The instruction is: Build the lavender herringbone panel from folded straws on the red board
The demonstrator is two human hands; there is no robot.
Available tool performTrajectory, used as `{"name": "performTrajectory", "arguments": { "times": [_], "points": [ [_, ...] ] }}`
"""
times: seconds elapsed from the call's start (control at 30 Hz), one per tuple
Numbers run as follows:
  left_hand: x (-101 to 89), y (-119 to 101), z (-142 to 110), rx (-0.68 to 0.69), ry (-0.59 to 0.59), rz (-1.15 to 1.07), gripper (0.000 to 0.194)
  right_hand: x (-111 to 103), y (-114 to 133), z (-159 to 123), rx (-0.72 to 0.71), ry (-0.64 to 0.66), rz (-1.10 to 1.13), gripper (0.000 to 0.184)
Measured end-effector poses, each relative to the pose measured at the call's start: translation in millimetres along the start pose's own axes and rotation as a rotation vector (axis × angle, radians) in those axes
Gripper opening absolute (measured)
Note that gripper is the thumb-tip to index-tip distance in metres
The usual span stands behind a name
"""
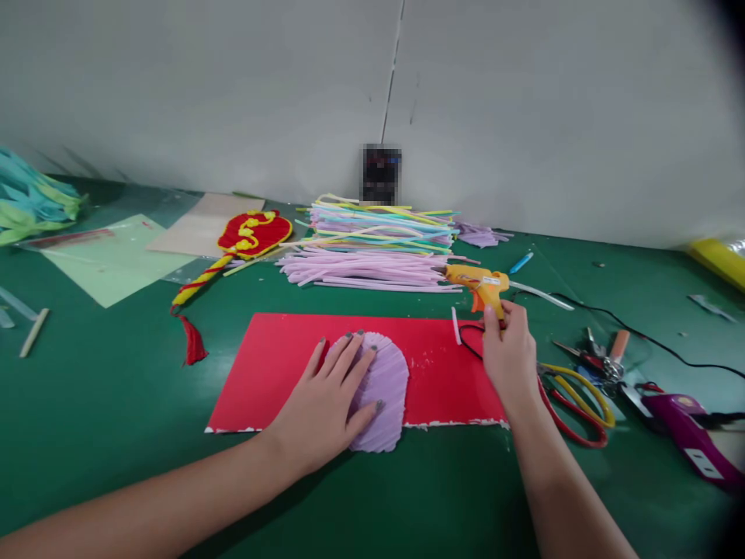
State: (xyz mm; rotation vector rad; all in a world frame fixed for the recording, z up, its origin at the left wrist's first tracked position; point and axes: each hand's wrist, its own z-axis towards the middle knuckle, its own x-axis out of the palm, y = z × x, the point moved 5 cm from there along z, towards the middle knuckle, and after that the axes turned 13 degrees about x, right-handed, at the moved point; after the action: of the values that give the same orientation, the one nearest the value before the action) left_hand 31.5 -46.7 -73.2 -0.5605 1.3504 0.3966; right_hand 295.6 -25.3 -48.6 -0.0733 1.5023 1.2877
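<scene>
The lilac panel, apparently well formed, is pressed over the red board's near edge by the spread left hand; the glue gun is gripped in the right hand; far lilac stems lie loose.

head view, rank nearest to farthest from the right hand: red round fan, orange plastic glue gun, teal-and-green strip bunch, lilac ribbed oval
1. Orange plastic glue gun, held in the right hand
2. Lilac ribbed oval, to the left, under the left hand
3. Red round fan, farther left and back
4. Teal-and-green strip bunch, at the far left edge
</scene>
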Motion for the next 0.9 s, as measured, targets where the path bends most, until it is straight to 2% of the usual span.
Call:
{"name": "performTrajectory", "arguments": {
  "times": [0.33,0.57,0.77,0.9],
  "points": [
    [-0.8,0.0,-0.6,-0.003,0.007,-0.008,0.059,-2.5,5.9,-2.3,0.002,-0.010,0.010,0.051],
    [-0.8,-0.2,-0.5,0.006,-0.009,-0.017,0.060,-0.5,14.4,-9.1,0.068,0.028,-0.030,0.066],
    [-1.1,0.0,-0.1,0.007,-0.021,-0.015,0.059,-1.4,20.1,-11.2,0.020,0.013,-0.041,0.058],
    [-1.0,0.0,0.2,0.003,-0.003,-0.023,0.059,-5.7,20.7,-9.4,0.035,-0.005,-0.058,0.060]
  ]
}}
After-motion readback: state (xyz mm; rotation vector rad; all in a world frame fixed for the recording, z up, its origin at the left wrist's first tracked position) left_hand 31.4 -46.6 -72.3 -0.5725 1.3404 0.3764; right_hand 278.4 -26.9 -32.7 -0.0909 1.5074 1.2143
